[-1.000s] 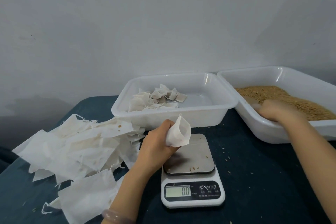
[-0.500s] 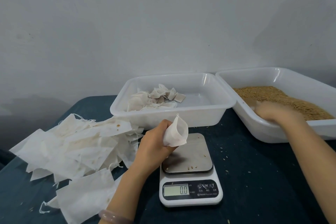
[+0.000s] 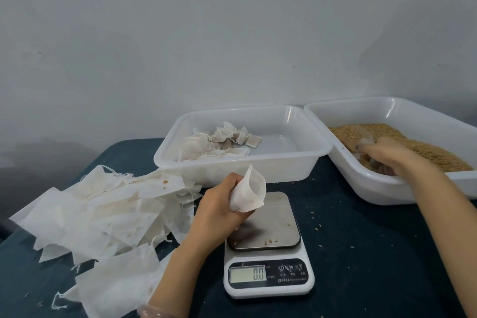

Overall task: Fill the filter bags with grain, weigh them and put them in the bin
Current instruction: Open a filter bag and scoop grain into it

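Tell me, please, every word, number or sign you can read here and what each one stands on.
"0.0": on the display of the scale.
"M", "T" and a power sign: faint, on the scale's buttons.
Small print under the buttons: too small to read.
Nothing else in view carries text.

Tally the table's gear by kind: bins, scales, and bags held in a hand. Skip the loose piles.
Bins: 2, the middle bin and the grain bin
Scale: 1
Held filter bag in the left hand: 1
Total: 4
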The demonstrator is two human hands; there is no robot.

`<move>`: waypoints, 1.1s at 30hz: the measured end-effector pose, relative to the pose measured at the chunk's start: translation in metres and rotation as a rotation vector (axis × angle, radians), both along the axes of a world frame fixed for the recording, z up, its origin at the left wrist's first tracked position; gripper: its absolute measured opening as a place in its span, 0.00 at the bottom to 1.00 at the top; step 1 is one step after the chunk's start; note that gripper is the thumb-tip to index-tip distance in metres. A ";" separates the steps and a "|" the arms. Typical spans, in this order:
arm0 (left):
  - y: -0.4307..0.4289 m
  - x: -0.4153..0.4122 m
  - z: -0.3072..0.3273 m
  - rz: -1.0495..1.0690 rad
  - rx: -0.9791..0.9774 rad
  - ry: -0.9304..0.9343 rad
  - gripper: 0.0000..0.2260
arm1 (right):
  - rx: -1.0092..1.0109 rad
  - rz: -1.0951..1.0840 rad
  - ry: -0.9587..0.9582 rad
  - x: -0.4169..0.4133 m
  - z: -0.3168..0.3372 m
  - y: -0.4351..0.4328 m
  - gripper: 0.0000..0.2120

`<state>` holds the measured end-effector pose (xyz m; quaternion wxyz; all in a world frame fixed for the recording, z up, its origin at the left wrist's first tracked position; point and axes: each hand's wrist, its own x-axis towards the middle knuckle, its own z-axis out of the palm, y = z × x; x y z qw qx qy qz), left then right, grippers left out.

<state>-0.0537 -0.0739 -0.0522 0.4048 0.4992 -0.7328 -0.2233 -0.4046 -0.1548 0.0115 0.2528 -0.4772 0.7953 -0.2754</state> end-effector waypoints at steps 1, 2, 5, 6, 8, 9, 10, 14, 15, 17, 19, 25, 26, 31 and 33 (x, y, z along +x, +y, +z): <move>0.000 -0.001 0.001 -0.003 0.005 0.025 0.13 | -0.010 -0.011 -0.038 0.000 0.000 0.000 0.14; 0.000 -0.001 0.002 -0.006 0.010 0.051 0.13 | -0.037 -0.019 -0.075 0.000 0.001 0.002 0.16; 0.001 -0.001 0.002 -0.010 0.016 0.098 0.12 | -0.154 -0.007 -0.100 0.004 0.002 0.008 0.16; 0.001 -0.001 0.002 -0.006 0.017 0.103 0.13 | -0.196 0.014 -0.076 0.006 0.003 0.011 0.15; 0.001 -0.001 0.003 0.002 0.022 0.117 0.12 | -0.280 0.086 -0.015 0.010 0.005 0.016 0.12; 0.001 -0.001 0.003 0.009 0.021 0.122 0.11 | -0.324 0.129 -0.004 0.011 0.005 0.017 0.11; 0.001 -0.001 0.004 0.020 0.019 0.125 0.10 | -0.366 0.168 -0.016 0.013 0.007 0.019 0.11; -0.002 0.003 0.001 0.097 0.023 0.098 0.11 | -0.456 0.372 -0.091 0.023 0.021 0.032 0.06; -0.003 0.005 0.000 0.122 0.033 0.082 0.12 | -0.450 0.435 -0.090 0.027 0.024 0.035 0.06; -0.005 0.009 -0.001 0.156 0.049 0.057 0.11 | -0.423 0.549 -0.103 0.036 0.028 0.041 0.07; -0.008 0.013 -0.003 0.181 0.065 0.051 0.11 | -0.396 0.674 -0.127 0.047 0.031 0.049 0.10; -0.011 0.018 -0.002 0.233 0.092 0.029 0.11 | -0.370 0.781 0.115 0.059 0.026 0.056 0.15; -0.011 0.018 -0.002 0.234 0.089 0.018 0.11 | -0.379 0.780 0.189 0.058 0.024 0.056 0.14; -0.011 0.020 -0.003 0.251 0.061 -0.027 0.11 | -0.452 0.840 0.491 0.062 0.027 0.058 0.15; -0.011 0.021 -0.003 0.242 0.061 -0.027 0.12 | -0.497 0.846 0.577 0.066 0.031 0.057 0.15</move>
